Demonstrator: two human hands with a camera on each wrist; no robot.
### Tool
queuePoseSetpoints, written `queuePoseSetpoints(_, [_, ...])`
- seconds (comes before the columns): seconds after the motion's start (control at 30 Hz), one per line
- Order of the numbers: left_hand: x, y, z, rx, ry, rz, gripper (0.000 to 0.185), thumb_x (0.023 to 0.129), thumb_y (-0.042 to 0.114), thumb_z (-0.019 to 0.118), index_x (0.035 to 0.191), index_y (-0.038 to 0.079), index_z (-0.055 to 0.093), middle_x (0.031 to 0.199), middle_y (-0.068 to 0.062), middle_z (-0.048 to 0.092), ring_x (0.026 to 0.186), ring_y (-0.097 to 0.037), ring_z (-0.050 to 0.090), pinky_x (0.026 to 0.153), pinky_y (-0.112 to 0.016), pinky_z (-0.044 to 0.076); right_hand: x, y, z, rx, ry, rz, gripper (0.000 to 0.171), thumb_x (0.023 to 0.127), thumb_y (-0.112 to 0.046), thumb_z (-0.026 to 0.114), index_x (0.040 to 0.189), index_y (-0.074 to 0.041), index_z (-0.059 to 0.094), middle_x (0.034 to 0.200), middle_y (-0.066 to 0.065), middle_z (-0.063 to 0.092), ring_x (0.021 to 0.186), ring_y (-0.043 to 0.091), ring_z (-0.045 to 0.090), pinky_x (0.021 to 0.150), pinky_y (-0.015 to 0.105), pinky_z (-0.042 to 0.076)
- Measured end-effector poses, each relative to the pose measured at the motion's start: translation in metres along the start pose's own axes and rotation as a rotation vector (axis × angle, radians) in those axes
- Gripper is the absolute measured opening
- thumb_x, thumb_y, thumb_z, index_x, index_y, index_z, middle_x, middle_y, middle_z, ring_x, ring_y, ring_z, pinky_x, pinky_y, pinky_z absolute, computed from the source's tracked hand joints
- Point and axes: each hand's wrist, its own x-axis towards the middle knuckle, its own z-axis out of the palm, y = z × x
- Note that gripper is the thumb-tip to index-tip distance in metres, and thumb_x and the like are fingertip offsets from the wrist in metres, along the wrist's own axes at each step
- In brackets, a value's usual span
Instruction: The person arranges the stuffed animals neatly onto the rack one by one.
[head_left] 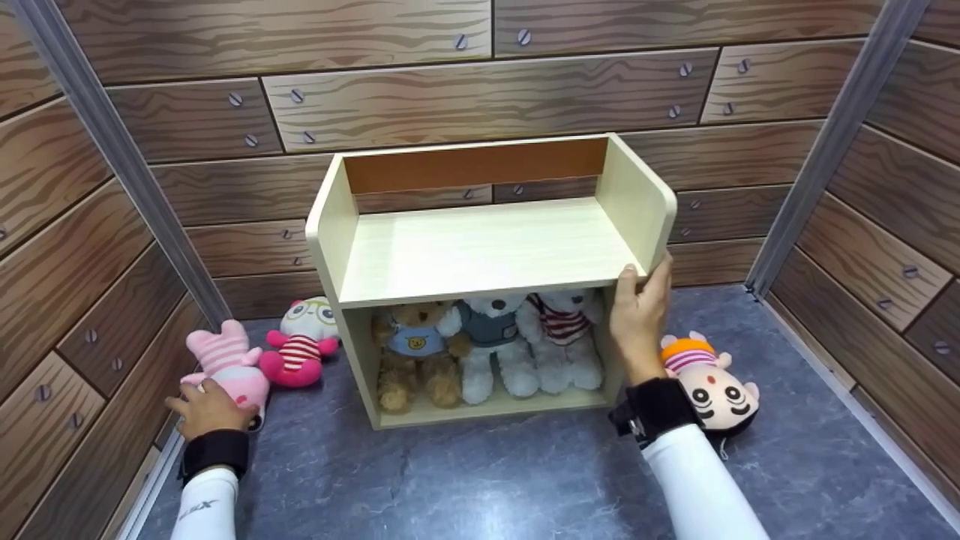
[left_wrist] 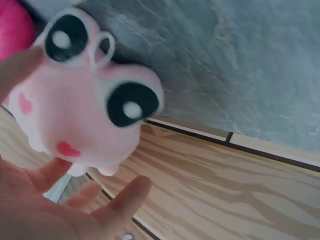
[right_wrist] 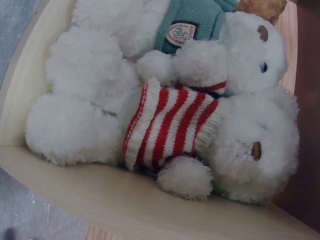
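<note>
A pale wooden shelf unit [head_left: 480, 247] stands on the grey floor against the back wall. Its lower compartment holds a brown teddy bear [head_left: 416, 352], a white bear in a teal sweater [head_left: 487, 341] and a white bear in a red-striped sweater [head_left: 562, 337]. My right hand [head_left: 645, 281] grips the front edge of the shelf's right side panel. My left hand [head_left: 196, 394] lies at the far left on a pink plush toy [head_left: 229, 364]. In the left wrist view my straight fingers [left_wrist: 122, 200] spread around the pink plush toy's [left_wrist: 85, 100] big-eyed face.
A pink and white plush in a red-striped top [head_left: 300, 345] lies left of the shelf. A plush with an orange cap [head_left: 712, 386] lies right of it. Wood-pattern walls [head_left: 67, 247] close in on three sides. The striped bear [right_wrist: 170, 125] fills the right wrist view.
</note>
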Motion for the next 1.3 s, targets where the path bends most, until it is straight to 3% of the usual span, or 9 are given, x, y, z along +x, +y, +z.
queuePoseSetpoints(0.2, [-0.011, -0.007, -0.002, -0.112, -0.076, 0.072, 0.102, 0.058, 0.029, 0.084, 0.132, -0.008, 0.024, 0.122, -0.043, 0.038, 0.107, -0.061, 0.037, 0.081, -0.067, 0.037, -0.001, 0.002, 0.0, 0.015, -0.022, 0.005, 0.056, 0.09, -0.025, 0.048, 0.141, -0.005, 0.035, 0.138, 0.017, 0.044, 0.127, 0.029, 0.041, 0.109, 0.039, 0.029])
queuePoseSetpoints(0.37, [-0.017, -0.007, -0.001, -0.085, -0.178, 0.198, 0.101, 0.06, 0.039, 0.082, 0.142, 0.008, 0.03, 0.123, -0.046, 0.037, 0.105, -0.064, 0.039, 0.079, -0.068, 0.038, -0.001, 0.003, 0.0, 0.022, -0.021, 0.014, 0.057, 0.09, -0.025, 0.048, 0.142, -0.004, 0.033, 0.139, 0.017, 0.042, 0.129, 0.028, 0.04, 0.11, 0.037, 0.028])
queuePoseSetpoints(0.53, [-0.022, -0.004, -0.009, -0.052, -0.333, 0.244, 0.113, 0.055, 0.042, 0.085, 0.14, -0.003, 0.026, 0.12, -0.045, 0.04, 0.108, -0.059, 0.04, 0.084, -0.067, 0.037, -0.001, 0.001, 0.002, 0.01, -0.037, 0.043, 0.061, 0.091, -0.027, 0.047, 0.145, -0.002, 0.029, 0.144, 0.018, 0.037, 0.132, 0.03, 0.036, 0.112, 0.036, 0.025])
queuePoseSetpoints(0.67, [-0.027, -0.002, -0.017, -0.053, -0.393, 0.309, 0.106, 0.055, 0.026, 0.084, 0.133, -0.015, 0.026, 0.112, -0.039, 0.05, 0.099, -0.047, 0.051, 0.084, -0.057, 0.042, -0.001, 0.0, 0.003, 0.011, -0.042, 0.057, 0.062, 0.092, -0.028, 0.047, 0.145, -0.002, 0.028, 0.145, 0.019, 0.036, 0.133, 0.032, 0.036, 0.111, 0.039, 0.026])
queuePoseSetpoints(0.83, [-0.033, -0.001, -0.02, 0.068, -0.278, 0.389, 0.093, 0.058, 0.022, 0.08, 0.129, -0.019, 0.035, 0.09, -0.036, 0.06, 0.084, -0.045, 0.058, 0.072, -0.055, 0.045, -0.001, 0.0, 0.0, -0.008, -0.045, 0.098, 0.063, 0.092, -0.031, 0.045, 0.147, -0.006, 0.026, 0.147, 0.016, 0.034, 0.134, 0.031, 0.035, 0.111, 0.041, 0.027])
queuePoseSetpoints(0.9, [-0.035, -0.002, -0.019, 0.116, -0.198, 0.41, 0.087, 0.057, 0.023, 0.081, 0.124, -0.018, 0.043, 0.09, -0.036, 0.057, 0.086, -0.051, 0.054, 0.069, -0.059, 0.044, -0.002, 0.0, -0.001, -0.015, -0.054, 0.113, 0.064, 0.092, -0.033, 0.044, 0.147, -0.007, 0.025, 0.148, 0.014, 0.033, 0.135, 0.03, 0.034, 0.111, 0.041, 0.026])
queuePoseSetpoints(1.0, [-0.035, -0.005, -0.017, 0.139, -0.136, 0.413, 0.08, 0.05, 0.021, 0.085, 0.114, -0.013, 0.052, 0.099, -0.038, 0.049, 0.094, -0.057, 0.046, 0.071, -0.065, 0.042, -0.002, 0.0, 0.0, -0.024, -0.057, 0.113, 0.064, 0.092, -0.033, 0.044, 0.148, -0.006, 0.025, 0.148, 0.015, 0.033, 0.134, 0.031, 0.034, 0.111, 0.041, 0.027])
queuePoseSetpoints(1.2, [-0.037, -0.01, -0.016, 0.131, -0.147, 0.382, 0.077, 0.053, 0.009, 0.08, 0.121, -0.006, 0.048, 0.108, -0.036, 0.049, 0.101, -0.055, 0.042, 0.075, -0.066, 0.041, -0.002, -0.001, -0.001, -0.021, -0.04, 0.102, 0.065, 0.091, -0.031, 0.046, 0.146, -0.002, 0.026, 0.147, 0.017, 0.034, 0.135, 0.031, 0.033, 0.112, 0.039, 0.025])
queuePoseSetpoints(1.3, [-0.039, -0.008, -0.015, 0.136, -0.086, 0.413, 0.059, 0.061, -0.002, 0.069, 0.116, -0.009, 0.049, 0.106, -0.036, 0.055, 0.094, -0.055, 0.045, 0.067, -0.065, 0.044, 0.0, -0.001, -0.002, -0.006, -0.039, 0.09, 0.063, 0.091, -0.029, 0.047, 0.145, -0.002, 0.029, 0.146, 0.018, 0.035, 0.134, 0.03, 0.035, 0.111, 0.038, 0.026])
